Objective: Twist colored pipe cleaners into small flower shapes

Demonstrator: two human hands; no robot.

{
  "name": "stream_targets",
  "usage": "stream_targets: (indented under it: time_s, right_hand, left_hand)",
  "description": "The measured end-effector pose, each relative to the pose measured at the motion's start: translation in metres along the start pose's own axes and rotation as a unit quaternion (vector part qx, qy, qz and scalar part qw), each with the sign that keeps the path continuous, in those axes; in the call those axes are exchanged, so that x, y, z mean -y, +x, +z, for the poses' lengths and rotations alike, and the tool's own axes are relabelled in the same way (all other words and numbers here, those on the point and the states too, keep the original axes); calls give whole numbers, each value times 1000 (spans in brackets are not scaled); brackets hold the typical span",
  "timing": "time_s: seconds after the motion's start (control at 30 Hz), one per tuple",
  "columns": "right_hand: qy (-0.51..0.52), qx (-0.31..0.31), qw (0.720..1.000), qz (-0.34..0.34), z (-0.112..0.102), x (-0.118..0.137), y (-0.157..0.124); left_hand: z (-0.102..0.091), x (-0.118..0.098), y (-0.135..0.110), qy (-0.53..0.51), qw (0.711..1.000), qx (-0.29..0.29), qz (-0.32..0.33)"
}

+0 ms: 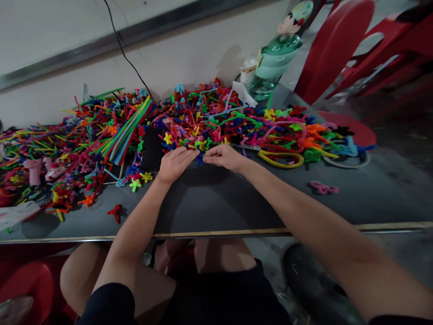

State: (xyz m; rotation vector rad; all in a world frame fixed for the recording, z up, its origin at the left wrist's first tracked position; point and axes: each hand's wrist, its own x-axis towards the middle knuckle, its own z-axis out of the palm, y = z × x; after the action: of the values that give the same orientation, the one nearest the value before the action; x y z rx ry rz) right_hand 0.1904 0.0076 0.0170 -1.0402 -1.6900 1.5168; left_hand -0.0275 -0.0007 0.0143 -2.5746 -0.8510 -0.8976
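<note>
My left hand (176, 165) and my right hand (223, 156) meet above the front edge of the pile. Between their fingertips is a small dark blue pipe-cleaner piece (199, 160), which both hands pinch. Its exact shape is mostly hidden by the fingers. A black phone (151, 149) lies left of my left hand. Beside my right wrist rest scissors with yellow handles (282, 159), blades pointing toward the hand. A heap of twisted, coloured pipe-cleaner pieces (192, 124) spreads behind both hands.
A bundle of straight pipe cleaners (130, 131) leans on the heap. At the back right stands a green jug (274, 67) near red chairs (333, 49). Loose pieces lie in front: a red one (115, 212) and a pink one (324, 188). The table's edge (223, 233) runs before me.
</note>
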Motion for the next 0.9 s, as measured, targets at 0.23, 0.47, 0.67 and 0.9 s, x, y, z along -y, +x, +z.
stream_targets:
  time_s: [0.23, 0.47, 0.67, 0.9]
  right_hand:
    - [-59, 105, 992, -24, -11, -1, 1]
    - [-433, -54, 882, -177, 1, -7, -8]
    - [-517, -137, 804, -259, 16, -9, -17]
    - [-480, -220, 800, -286, 14, -14, -13]
  left_hand:
    - [-10, -8, 8, -27, 992, 92, 79]
    - [1, -20, 20, -54, 978, 196, -46]
    - [15, -28, 22, -323, 839, 113, -424]
    - [7, -23, 17, -311, 852, 60, -418]
